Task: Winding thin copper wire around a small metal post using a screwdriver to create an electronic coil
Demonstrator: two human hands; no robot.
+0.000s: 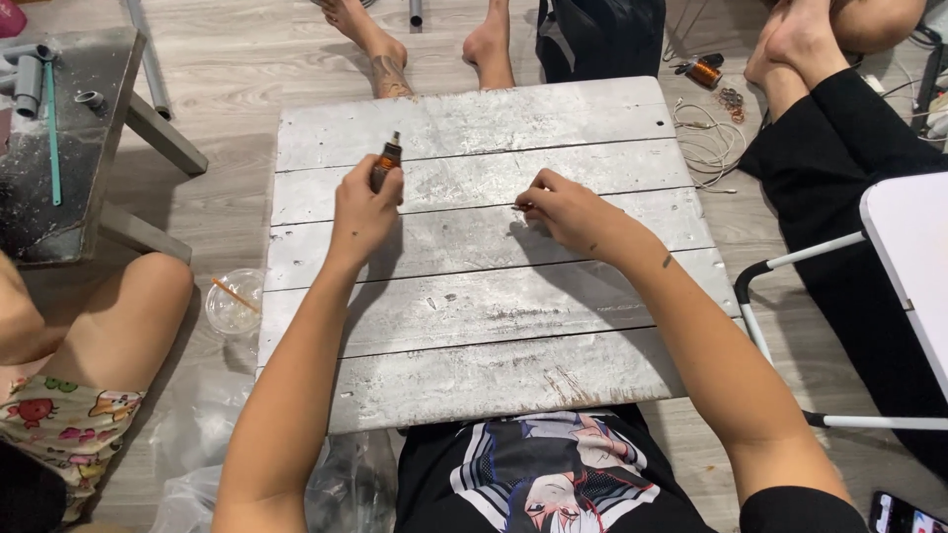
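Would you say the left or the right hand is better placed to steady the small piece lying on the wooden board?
Probably the right hand: its fingertips already pinch the small piece on the board, while the left hand is occupied gripping an amber tool.

One screen, one plastic wrapping noted.
A phone [904, 515] lies on the floor at the lower right corner, its screen lit in mixed colours, partly cut by the frame edge. Crumpled clear plastic bag [197, 464] rests on the floor at lower left, beside the counter [474, 296].
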